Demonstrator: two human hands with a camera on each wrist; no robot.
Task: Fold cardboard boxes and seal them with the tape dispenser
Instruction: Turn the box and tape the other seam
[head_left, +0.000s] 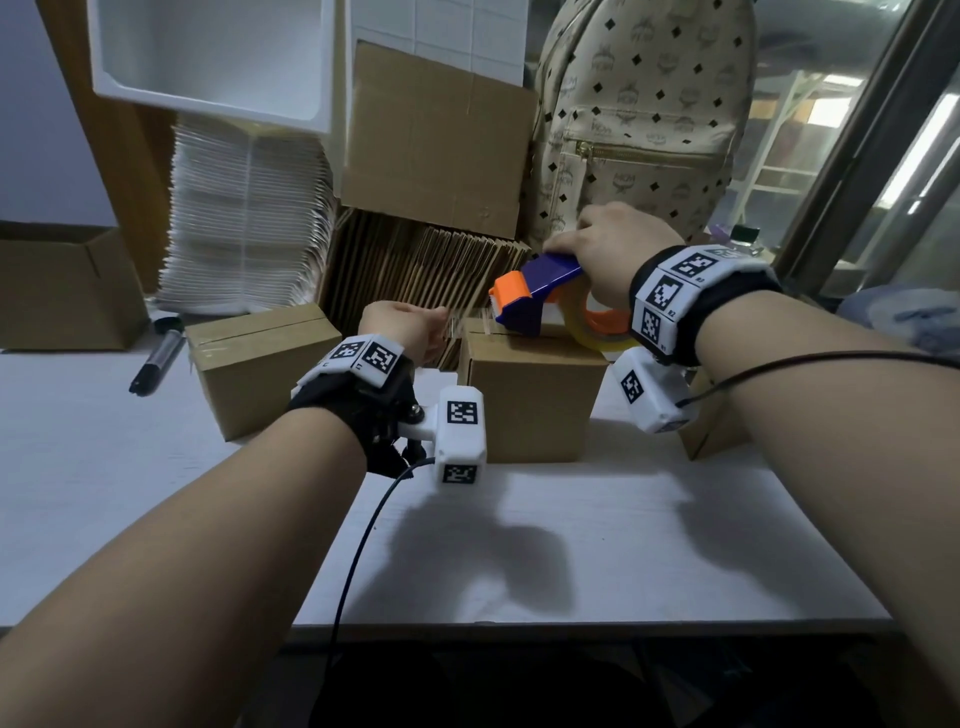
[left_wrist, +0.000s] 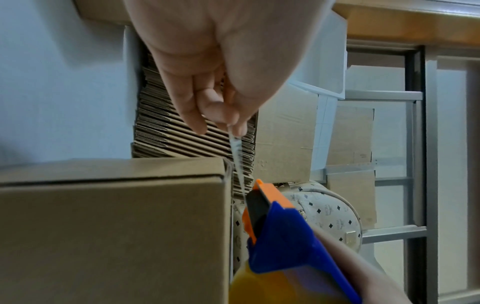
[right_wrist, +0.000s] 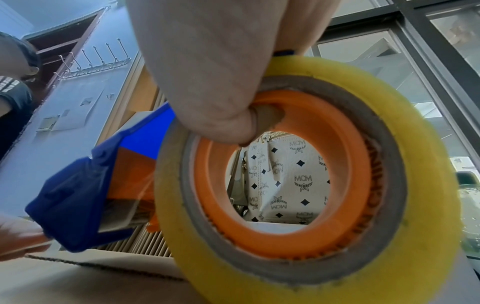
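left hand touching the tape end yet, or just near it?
Touching. The left wrist view shows the left hand pinching the tape strip between its fingertips; the strip runs taut down to the tape dispenser.

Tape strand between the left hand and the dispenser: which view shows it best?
Left wrist: the tape strand runs in full from the left hand pinching it to the dispenser. Head view shows a blurred sliver; right wrist shows only clear tape at the dispenser's mouth.
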